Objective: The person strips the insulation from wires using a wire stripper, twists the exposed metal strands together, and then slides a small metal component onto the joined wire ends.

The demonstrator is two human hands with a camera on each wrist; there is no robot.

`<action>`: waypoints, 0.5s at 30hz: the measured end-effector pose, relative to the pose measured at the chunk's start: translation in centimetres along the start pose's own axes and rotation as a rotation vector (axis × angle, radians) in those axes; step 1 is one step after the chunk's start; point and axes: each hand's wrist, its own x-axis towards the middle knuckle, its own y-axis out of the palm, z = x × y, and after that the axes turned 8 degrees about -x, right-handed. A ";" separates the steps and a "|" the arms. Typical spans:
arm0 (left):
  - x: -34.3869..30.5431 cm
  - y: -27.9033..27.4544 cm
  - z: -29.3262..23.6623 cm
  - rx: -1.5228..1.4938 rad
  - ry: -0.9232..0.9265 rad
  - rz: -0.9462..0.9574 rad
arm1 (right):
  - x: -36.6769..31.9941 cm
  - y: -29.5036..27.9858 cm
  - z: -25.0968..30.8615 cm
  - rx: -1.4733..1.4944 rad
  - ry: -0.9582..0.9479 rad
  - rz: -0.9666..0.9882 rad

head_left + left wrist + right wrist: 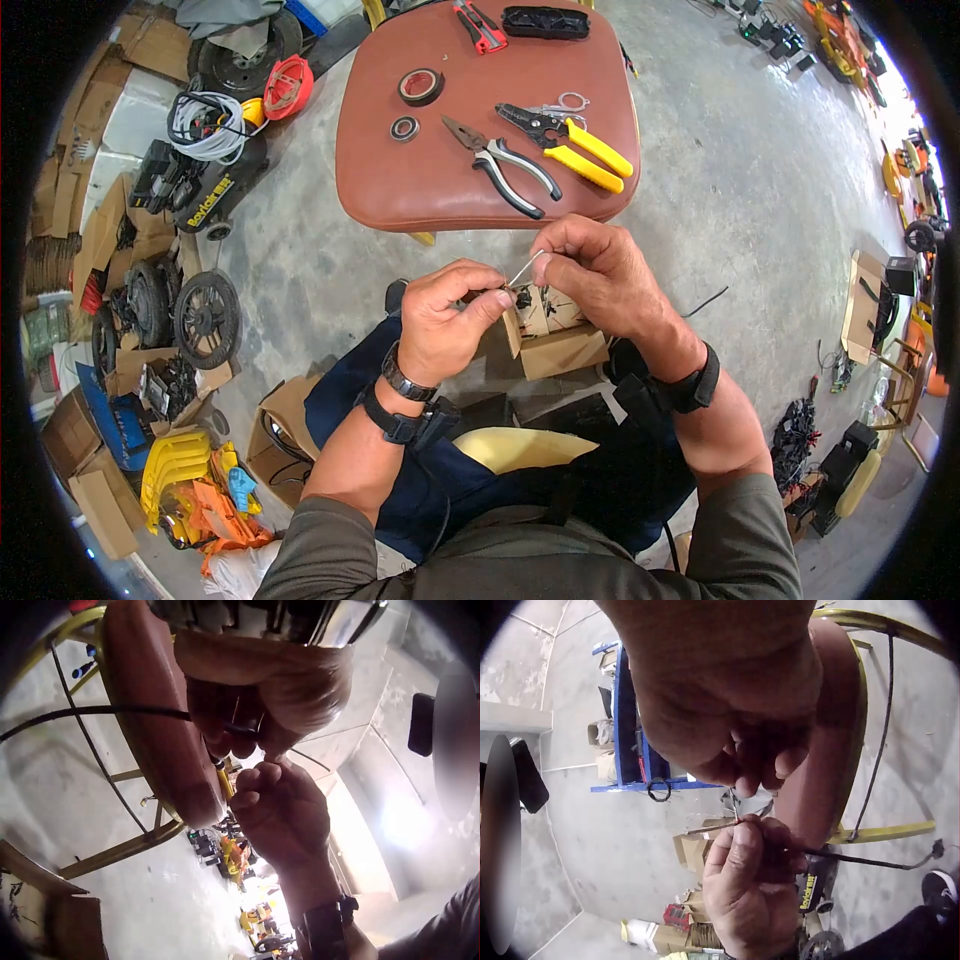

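We see two bare hands close together, almost touching, above a person's lap. The left hand [445,315] is curled into a loose fist, with thumb and forefinger pinching the lower end of a thin pale wire [524,268]. The right hand [590,270] sits just above and beside it, its fingertips nipping the wire's upper end. The short wire runs slanted between the two grips.

In the wrist views a black cable [855,859] leads out of the left hand's fist. We cannot tell how it joins the wire.

Each wrist carries a black strap, and the left also wears a watch [405,380]. Just beneath the hands, an open cardboard box [560,350] rests on the dark blue lap, with small dark parts inside that are too small to make out.

Ahead of the hands stands a brown padded stool [400,195]. On its seat lie grey-handled pliers [505,170], yellow-handled wire strippers [585,150], small scissors [565,103], a roll of black tape [421,86], a smaller ring [404,128], a red-handled tool [480,25] and a black case [545,22].

Around it is a grey concrete floor [740,180]. To the left are cardboard pieces, a spoked wheel [205,318] and a coil of white cable [210,125].
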 end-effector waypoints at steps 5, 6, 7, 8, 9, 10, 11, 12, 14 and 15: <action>-0.5 0.0 0.3 -0.134 -0.149 -0.053 | 0.1 0.1 -0.3 -0.068 -0.049 -0.026; -0.5 0.0 0.2 -0.159 -0.186 -0.061 | 0.1 0.0 -0.2 -0.089 -0.062 -0.028; -0.6 0.1 0.2 -0.184 -0.224 -0.070 | 0.1 0.0 -0.2 -0.111 -0.075 -0.031; -0.6 0.1 0.1 -0.209 -0.261 -0.079 | 0.0 0.0 -0.2 -0.114 -0.080 -0.034; -0.6 0.1 0.2 -0.218 -0.260 -0.083 | 0.1 0.0 -0.1 -0.117 -0.085 -0.036; -0.7 0.1 0.3 -0.227 -0.258 -0.086 | 0.1 0.1 -0.1 -0.121 -0.089 -0.039; -0.7 0.1 0.4 -0.236 -0.256 -0.090 | 0.1 0.1 -0.2 -0.116 -0.092 -0.049; -0.6 0.1 0.5 -0.231 -0.246 -0.089 | 0.1 0.2 -0.5 -0.111 -0.095 -0.060; -0.6 0.0 0.5 -0.221 -0.226 -0.091 | 0.1 0.3 -0.6 -0.105 -0.100 -0.069; -0.6 -0.1 0.5 -0.236 -0.235 -0.089 | 0.1 0.4 -0.5 -0.104 -0.102 -0.068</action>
